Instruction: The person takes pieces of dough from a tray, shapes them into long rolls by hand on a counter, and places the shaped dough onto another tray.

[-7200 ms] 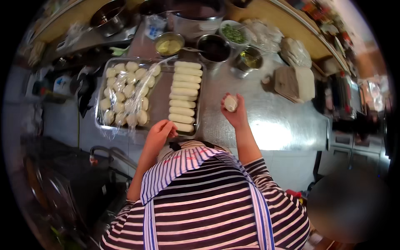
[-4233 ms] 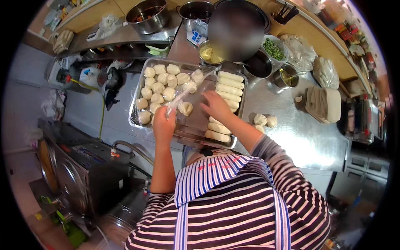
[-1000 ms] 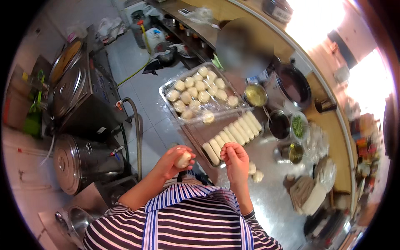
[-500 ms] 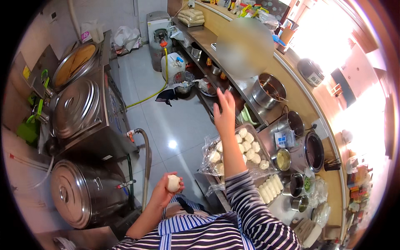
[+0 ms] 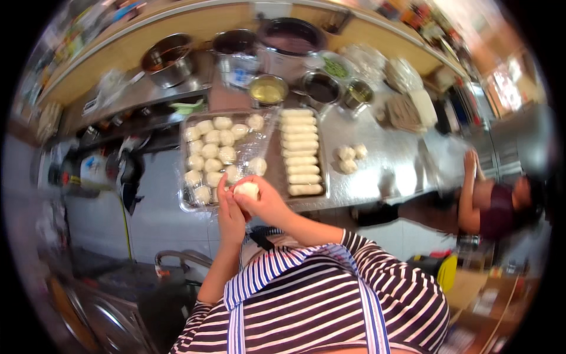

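A white dough ball (image 5: 247, 190) is between my two hands, close to my body at the counter's near edge. My right hand (image 5: 266, 203) curls around it from the right, its fingers over the top. From the left, my left hand (image 5: 231, 215) presses against it, the fingers meeting those of the right. The fingers partly hide the ball. Just beyond my hands lies a tray (image 5: 184, 177) of several dough balls (image 5: 211, 150), partly under clear plastic film (image 5: 262, 133). To its right, a tray (image 5: 326, 177) holds a column of dough rolls (image 5: 300, 145).
Small dough pieces (image 5: 348, 166) sit together on the steel counter (image 5: 383, 159). Along the back stand a bowl of yellow liquid (image 5: 267, 89), steel pots (image 5: 168, 62), a large cooker (image 5: 289, 44) and a bowl of chopped greens (image 5: 334, 68). Another person (image 5: 495, 206) is at the right.
My view has swung right, from the stoves and floor to the counter. My right hand, earlier stretched out empty over the tray, has come back to the dough ball in my left.
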